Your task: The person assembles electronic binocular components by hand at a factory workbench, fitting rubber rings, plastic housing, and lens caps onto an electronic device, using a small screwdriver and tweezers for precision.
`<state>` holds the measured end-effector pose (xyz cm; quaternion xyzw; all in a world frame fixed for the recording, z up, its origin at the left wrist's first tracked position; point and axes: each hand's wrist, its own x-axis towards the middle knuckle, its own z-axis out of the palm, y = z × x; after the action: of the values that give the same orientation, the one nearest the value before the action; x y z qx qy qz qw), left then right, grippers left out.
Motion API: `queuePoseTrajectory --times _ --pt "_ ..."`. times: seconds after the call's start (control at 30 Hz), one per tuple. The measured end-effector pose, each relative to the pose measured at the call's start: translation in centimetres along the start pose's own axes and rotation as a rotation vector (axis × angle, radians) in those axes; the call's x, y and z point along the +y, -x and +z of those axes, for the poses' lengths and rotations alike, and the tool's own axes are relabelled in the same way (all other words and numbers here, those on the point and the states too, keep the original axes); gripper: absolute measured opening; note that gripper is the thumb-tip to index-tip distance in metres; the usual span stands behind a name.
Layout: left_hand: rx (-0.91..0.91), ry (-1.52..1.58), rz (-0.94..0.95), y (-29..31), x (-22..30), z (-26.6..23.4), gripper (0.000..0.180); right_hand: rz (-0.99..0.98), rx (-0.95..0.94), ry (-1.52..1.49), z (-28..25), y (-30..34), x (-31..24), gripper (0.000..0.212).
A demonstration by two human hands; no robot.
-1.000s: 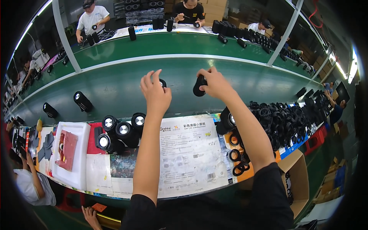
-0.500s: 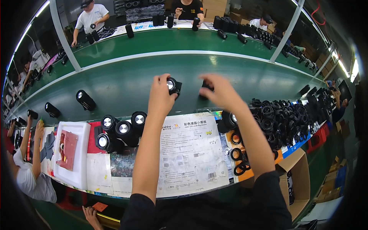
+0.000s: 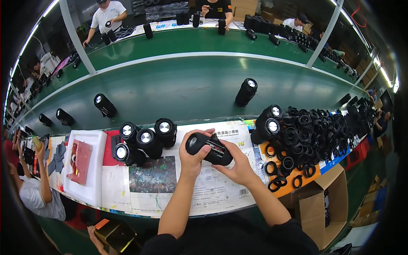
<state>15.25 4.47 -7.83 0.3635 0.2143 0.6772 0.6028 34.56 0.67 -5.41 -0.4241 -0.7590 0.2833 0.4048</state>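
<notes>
A black cylindrical speaker (image 3: 203,144) lies sideways above the printed white sheet (image 3: 212,195), held between both my hands. My left hand (image 3: 192,158) wraps round its left end, thumb on its front. My right hand (image 3: 239,166) grips the right end from below. A strip with small red and white markings shows on the speaker's side between my thumbs, beside a raised black flap. Beyond my hands, another speaker (image 3: 245,94) with a silver end disc stands on the green conveyor belt (image 3: 178,93).
Several speakers (image 3: 145,140) stand left of the sheet, near a white foam tray (image 3: 98,170) holding a red piece. Rightward are two speakers (image 3: 264,131), a heap of black rings (image 3: 306,127) and a cardboard box (image 3: 312,214). Co-workers sit across the belt and at left.
My hands have drawn back from over the belt to the sheet and now hold one speaker together. A speaker stands on the belt near where my right hand was.
</notes>
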Motion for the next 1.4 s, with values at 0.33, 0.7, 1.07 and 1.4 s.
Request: queuePoseTrajectory --times 0.33,0.7,1.07,1.4 --pt "-0.069 0.39 0.006 -0.3 -0.3 -0.4 0.081 0.054 0.11 -0.079 3.9 2.1 -0.1 0.09" --pt "-0.089 0.264 -0.095 1.2 -1.1 0.4 0.058 0.078 0.179 -0.041 3.9 3.7 0.2 0.089" --pt "-0.162 -0.031 -0.101 1.0 -0.5 -0.6 0.059 0.173 0.208 0.137 -5.9 8.3 -1.3 0.027" --pt "-0.305 -0.382 -0.127 1.3 0.2 -0.8 0.053 0.323 -0.034 1.217 -12.2 10.3 3.2 0.018"
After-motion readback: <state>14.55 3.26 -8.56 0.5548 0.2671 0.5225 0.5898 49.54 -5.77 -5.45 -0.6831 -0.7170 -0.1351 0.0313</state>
